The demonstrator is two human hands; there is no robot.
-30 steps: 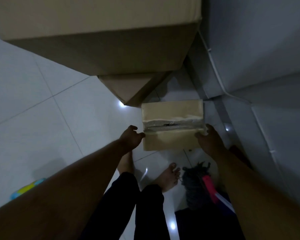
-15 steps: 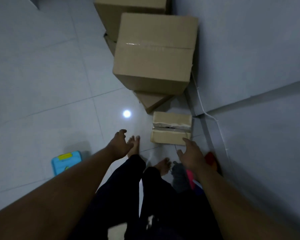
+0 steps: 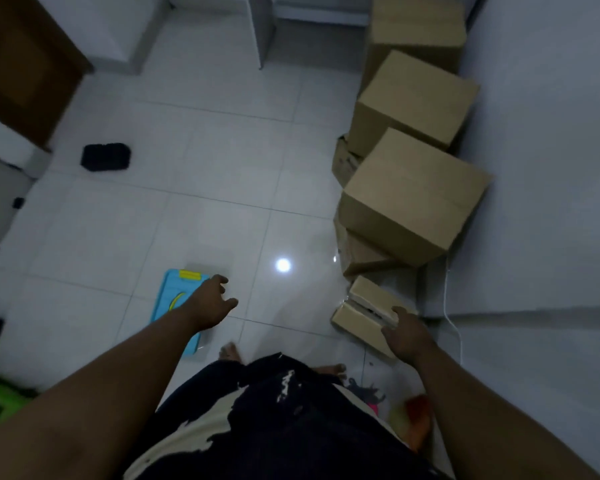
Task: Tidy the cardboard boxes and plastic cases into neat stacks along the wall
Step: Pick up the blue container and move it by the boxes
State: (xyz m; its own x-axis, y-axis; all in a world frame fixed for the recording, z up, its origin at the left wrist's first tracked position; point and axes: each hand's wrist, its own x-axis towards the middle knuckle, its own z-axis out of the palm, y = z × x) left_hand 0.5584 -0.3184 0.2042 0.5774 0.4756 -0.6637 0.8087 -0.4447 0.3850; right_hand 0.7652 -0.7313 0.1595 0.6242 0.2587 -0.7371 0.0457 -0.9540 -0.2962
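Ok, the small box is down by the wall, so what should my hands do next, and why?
Probably reach the left hand down to the blue plastic case and pick it up. The case lies alone on the open floor, away from the cardboard boxes stacked along the wall, and that hand is open right over it. The right hand looks empty, at the small box.

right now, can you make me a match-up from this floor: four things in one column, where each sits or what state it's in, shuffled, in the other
Things:
1. small cardboard box
2. blue plastic case
3. black case
4. large cardboard box

Places or states:
A. far out on the tiles, near the brown door
B. stacked on another box by the wall
C. low on the floor under the right hand
D. flat on the tiles beside the left hand

Pairs: 1-C, 2-D, 3-A, 4-B
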